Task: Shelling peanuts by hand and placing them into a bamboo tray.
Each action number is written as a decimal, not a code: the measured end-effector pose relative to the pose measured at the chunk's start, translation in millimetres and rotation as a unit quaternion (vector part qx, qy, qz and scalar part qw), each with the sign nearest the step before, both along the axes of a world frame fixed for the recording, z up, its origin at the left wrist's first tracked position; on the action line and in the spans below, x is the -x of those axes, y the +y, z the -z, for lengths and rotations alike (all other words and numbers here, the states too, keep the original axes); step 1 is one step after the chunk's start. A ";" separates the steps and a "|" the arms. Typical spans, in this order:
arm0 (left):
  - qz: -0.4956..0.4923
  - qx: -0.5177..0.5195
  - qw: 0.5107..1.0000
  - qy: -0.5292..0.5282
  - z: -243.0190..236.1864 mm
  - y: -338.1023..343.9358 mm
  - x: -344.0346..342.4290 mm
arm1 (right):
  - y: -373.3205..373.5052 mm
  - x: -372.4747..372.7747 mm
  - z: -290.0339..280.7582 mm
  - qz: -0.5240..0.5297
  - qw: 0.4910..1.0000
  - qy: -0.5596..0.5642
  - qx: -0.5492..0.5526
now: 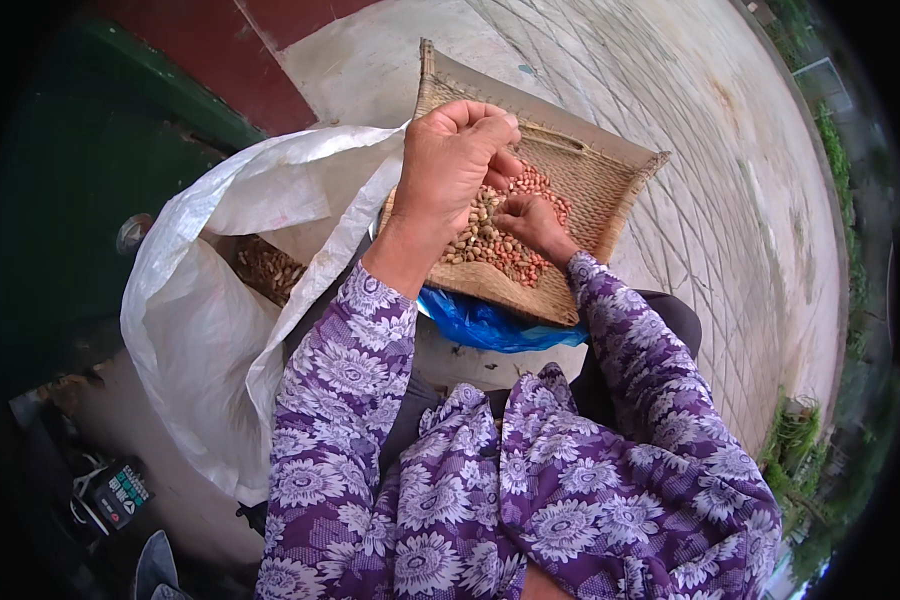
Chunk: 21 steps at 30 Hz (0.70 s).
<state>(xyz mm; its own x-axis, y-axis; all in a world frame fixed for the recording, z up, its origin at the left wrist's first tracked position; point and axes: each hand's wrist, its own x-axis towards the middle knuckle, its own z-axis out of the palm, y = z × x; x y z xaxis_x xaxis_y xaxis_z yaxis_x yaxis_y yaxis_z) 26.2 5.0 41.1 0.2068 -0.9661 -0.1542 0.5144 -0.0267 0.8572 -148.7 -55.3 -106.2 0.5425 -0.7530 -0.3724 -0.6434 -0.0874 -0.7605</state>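
Observation:
A woven basket tray (610, 205) in front of me holds a heap of peanuts, unshelled tan pods (475, 243) toward its left and shelled reddish kernels (535, 182) around them. Above the tray's left part, my left hand (450, 165) is raised, its fingers curled and thumb and fingertips together; whatever it may pinch is hidden. My right hand (538, 224) is low over the heap, fingertips pinched together at the pods. What lies between those fingertips is too small to make out.
A large white woven sack (205, 330) stands open at my left, with peanut shells or pods (268, 270) inside. Blue plastic (495, 322) shows under the tray's near edge. A dark box-like package (115, 497) lies at the lower left. Concrete ground (720, 200) stretches to the right.

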 end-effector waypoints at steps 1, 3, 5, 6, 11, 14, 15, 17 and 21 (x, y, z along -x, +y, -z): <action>-0.004 0.007 1.000 0.007 -2.5 0.9 -3.1 | 4.6 -1.8 7.8 0.002 1.000 0.025 0.003; -0.015 0.015 1.000 0.013 -6.7 0.8 -2.4 | 7.3 0.2 42.4 0.001 0.998 0.048 0.027; -0.019 0.009 1.000 0.011 -10.5 2.8 -3.1 | 17.4 -12.6 55.5 -0.010 0.997 0.071 0.035; -0.018 0.006 1.000 0.008 -11.8 3.8 -2.8 | 21.6 -21.7 54.9 -0.038 0.993 0.100 0.057; -0.016 -0.003 1.000 0.020 -15.2 -2.8 7.1 | 21.2 -14.4 166.1 0.017 0.986 -0.039 0.159; -0.025 -0.006 0.999 0.018 -20.3 -2.0 4.1 | 20.7 -13.1 176.1 0.004 0.979 0.038 0.198; -0.023 -0.004 1.000 0.017 -21.1 -1.9 4.0 | 20.6 -13.6 172.1 0.001 0.980 0.049 0.192; -0.028 -0.008 1.000 -0.003 -15.1 0.0 0.4 | 30.3 -20.1 116.9 0.006 0.985 0.094 0.143; -0.019 -0.023 0.997 -0.073 -0.9 -5.3 5.6 | 32.5 -12.1 26.8 0.074 0.989 0.103 0.076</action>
